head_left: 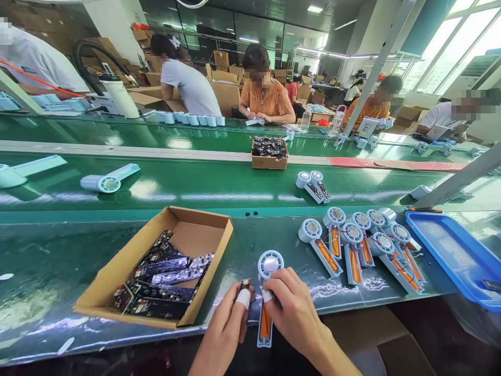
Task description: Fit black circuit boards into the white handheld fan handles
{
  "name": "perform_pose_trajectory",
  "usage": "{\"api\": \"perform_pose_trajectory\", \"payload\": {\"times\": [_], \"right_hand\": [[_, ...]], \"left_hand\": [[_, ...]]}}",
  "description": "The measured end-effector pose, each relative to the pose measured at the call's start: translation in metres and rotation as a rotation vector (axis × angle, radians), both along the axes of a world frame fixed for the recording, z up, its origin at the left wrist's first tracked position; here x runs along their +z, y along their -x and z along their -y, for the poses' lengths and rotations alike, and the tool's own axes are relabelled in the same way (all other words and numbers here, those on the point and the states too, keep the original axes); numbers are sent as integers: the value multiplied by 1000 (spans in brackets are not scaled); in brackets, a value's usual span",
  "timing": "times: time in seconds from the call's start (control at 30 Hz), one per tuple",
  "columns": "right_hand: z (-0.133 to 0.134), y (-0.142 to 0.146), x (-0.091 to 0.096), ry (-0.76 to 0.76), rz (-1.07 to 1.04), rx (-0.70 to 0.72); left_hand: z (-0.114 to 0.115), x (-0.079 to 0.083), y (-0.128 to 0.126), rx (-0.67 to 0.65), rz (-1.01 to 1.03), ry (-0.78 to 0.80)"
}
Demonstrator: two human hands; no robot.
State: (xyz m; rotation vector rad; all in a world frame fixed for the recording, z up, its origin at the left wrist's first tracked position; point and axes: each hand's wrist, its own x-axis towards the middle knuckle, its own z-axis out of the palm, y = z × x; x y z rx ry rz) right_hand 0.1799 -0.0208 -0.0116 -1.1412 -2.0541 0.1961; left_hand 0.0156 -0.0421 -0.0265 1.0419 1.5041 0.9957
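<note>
My left hand [230,318] is closed on a small black circuit board [245,283], most of it hidden by the fingers. A white cover wraps its thumb tip. Just to the right, my right hand [291,305] has its fingers curled round the neck of a light-blue handheld fan housing [270,262]; one fingertip also has a white cover. Any wire between those fingers is hidden. The housing lies with its round head away from me, and an orange strip [265,324] shows in its open handle, which points toward me.
An open cardboard box [201,222] of circuit boards stands left. Several similar housings [352,233] with orange strips lie right, beside a blue tray [450,250]. Two housings with boards [313,183] rest on the green belt [203,183]. Co-workers [262,94] sit across.
</note>
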Motion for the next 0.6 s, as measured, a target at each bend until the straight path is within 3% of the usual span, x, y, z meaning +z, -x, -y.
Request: {"api": "perform_pose_trajectory", "payload": {"times": [0.13,0.33,0.5,0.6], "right_hand": [[-4,2,5,-47,128,14],[-3,7,12,-106,289,-15],[0,13,10,-94,394,-44],[-1,13,8,-84,330,-29]], "left_hand": [[-5,6,-2,-237,-127,-151],[-9,10,-8,-233,-381,-473],[0,-5,-4,-202,-674,-710],[3,-14,3,-236,-782,-741]]}}
